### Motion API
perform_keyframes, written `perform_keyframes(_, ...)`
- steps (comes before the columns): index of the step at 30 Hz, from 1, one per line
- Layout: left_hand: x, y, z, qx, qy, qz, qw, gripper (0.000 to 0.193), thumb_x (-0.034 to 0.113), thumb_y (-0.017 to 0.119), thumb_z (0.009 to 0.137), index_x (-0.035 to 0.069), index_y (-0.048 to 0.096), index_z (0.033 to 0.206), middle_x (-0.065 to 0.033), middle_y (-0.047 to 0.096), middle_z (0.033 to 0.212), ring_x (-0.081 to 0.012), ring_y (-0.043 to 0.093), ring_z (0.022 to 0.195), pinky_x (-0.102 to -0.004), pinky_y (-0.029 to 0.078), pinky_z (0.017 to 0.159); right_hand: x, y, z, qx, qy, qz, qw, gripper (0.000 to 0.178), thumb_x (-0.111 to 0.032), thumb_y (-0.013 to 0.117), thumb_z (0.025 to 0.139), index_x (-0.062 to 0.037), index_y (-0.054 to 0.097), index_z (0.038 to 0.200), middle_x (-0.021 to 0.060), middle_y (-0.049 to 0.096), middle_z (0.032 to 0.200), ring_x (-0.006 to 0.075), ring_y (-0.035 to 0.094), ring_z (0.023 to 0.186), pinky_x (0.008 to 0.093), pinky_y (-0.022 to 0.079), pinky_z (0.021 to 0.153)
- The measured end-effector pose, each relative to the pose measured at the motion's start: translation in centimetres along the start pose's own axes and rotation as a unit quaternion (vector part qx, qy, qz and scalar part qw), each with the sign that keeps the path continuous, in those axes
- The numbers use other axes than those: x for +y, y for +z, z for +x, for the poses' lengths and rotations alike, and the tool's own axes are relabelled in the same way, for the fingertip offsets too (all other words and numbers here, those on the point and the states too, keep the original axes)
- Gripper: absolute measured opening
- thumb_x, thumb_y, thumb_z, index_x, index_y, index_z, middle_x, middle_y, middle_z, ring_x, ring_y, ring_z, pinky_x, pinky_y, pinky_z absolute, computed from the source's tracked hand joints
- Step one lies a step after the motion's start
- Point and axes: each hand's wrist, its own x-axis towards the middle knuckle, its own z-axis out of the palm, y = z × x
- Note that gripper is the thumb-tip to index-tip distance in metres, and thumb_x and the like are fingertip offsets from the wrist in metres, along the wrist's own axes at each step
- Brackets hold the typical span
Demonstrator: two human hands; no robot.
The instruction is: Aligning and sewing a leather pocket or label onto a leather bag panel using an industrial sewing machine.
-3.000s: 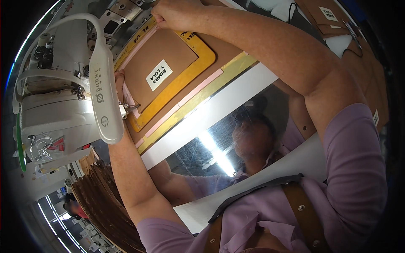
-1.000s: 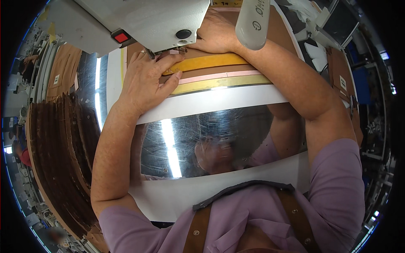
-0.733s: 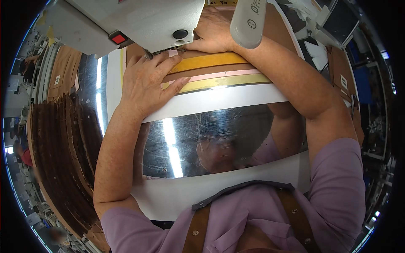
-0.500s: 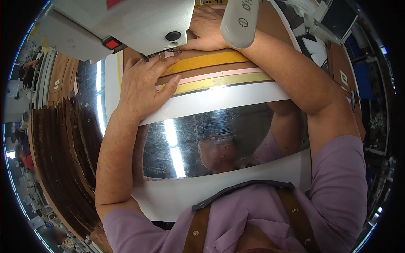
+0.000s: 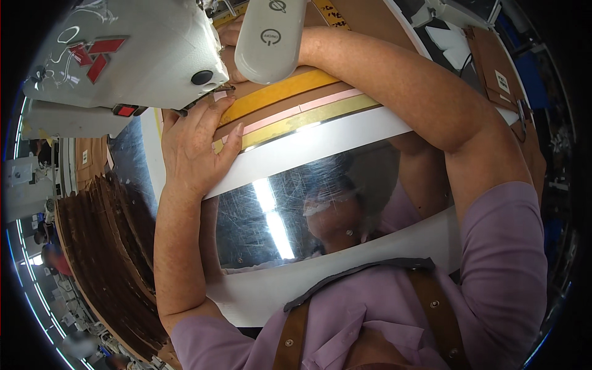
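Note:
My left hand (image 5: pixel 194 139) lies palm down with its fingers apart, on a brown sheet (image 5: pixel 253 106) under the head of a sewing machine (image 5: pixel 148 55). Its fingertips are close to the needle area, beside a small pale pink piece (image 5: pixel 220 95). A mustard-yellow strip (image 5: pixel 280 92) runs along the sheet from those fingertips. Nearer to me are a thin pink strip (image 5: pixel 277 121) and a dull yellow band (image 5: pixel 314 120). Across the sheet, beyond the needle, rests my right hand (image 5: pixel 229 36), its thumb apart from the fingers. A grey rounded control unit (image 5: pixel 266 46) hides most of it.
A white board (image 5: pixel 345 137) surrounds a shiny, scratched metal plate (image 5: pixel 290 209) in front of my body. Stacked dark brown pieces (image 5: pixel 105 259) stand at the left. Brown panels (image 5: pixel 493 68) and white paper pieces (image 5: pixel 449 43) lie at the far right.
The view has shifted, and more of the machine head shows. The control unit now covers more of my right hand. My left hand keeps its flat pose near the needle.

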Motion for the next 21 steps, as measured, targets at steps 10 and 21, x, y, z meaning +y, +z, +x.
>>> perform_keyframes(10,0.3,0.4,0.6,-0.005,0.012,0.012,1.0,0.037,0.025,0.069,0.088,0.006,0.069,0.119,-0.0118,0.07,0.1,-0.0268,0.069,0.091,-0.0449,0.042,0.095,0.4,0.0,-0.2,-0.006,0.011,0.041,0.999,0.084,-0.065,0.062,0.086,-0.0134,0.05,0.151,0.0118,0.046,0.156,0.0267,0.035,0.149,0.0463,0.021,0.124)
perform_keyframes(21,3.3,-0.7,1.2,-0.055,-0.037,-0.011,0.998,0.048,0.035,0.071,0.09,0.004,0.067,0.127,-0.0114,0.071,0.081,-0.0287,0.066,0.073,-0.0386,0.047,0.077,0.4,0.1,0.1,-0.016,-0.005,0.025,1.0,0.084,-0.066,0.061,0.086,-0.0132,0.05,0.151,0.0114,0.047,0.156,0.0258,0.034,0.149,0.0469,0.022,0.123)
